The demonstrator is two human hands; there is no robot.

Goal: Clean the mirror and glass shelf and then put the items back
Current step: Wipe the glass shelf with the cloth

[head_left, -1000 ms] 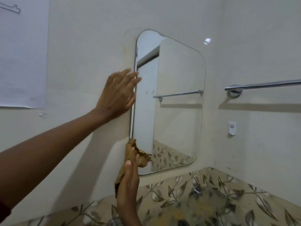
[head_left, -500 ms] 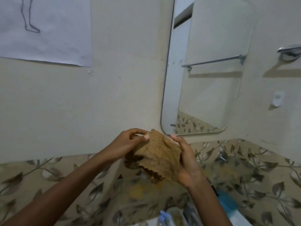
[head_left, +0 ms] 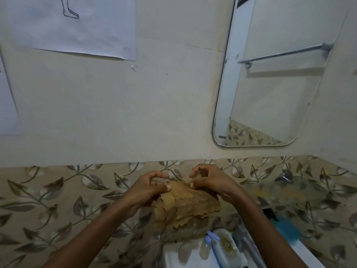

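A brown cleaning cloth (head_left: 185, 206) with scalloped edges is bunched between both of my hands in front of the leaf-patterned tiles. My left hand (head_left: 146, 192) grips its left edge with thumb and fingers. Pinching the cloth's upper right part is my right hand (head_left: 210, 182). The rounded mirror (head_left: 270, 89) hangs on the cream wall up to the right, apart from both hands. It reflects a metal towel bar. Below my hands, at the bottom edge, lie a toothbrush (head_left: 212, 236), a small bottle (head_left: 204, 248) and a white container (head_left: 226, 246) on a white surface.
A sheet of paper with a drawn foot (head_left: 73, 24) is taped to the wall at upper left, another sheet (head_left: 7, 101) at the far left. A blue object (head_left: 286, 227) sits low on the right. Leaf-patterned tiles (head_left: 58, 200) cover the lower wall.
My left hand left the wall beside the mirror and joined the right on the cloth. Both hands came down from the mirror to tile height, and the view swung down and left.
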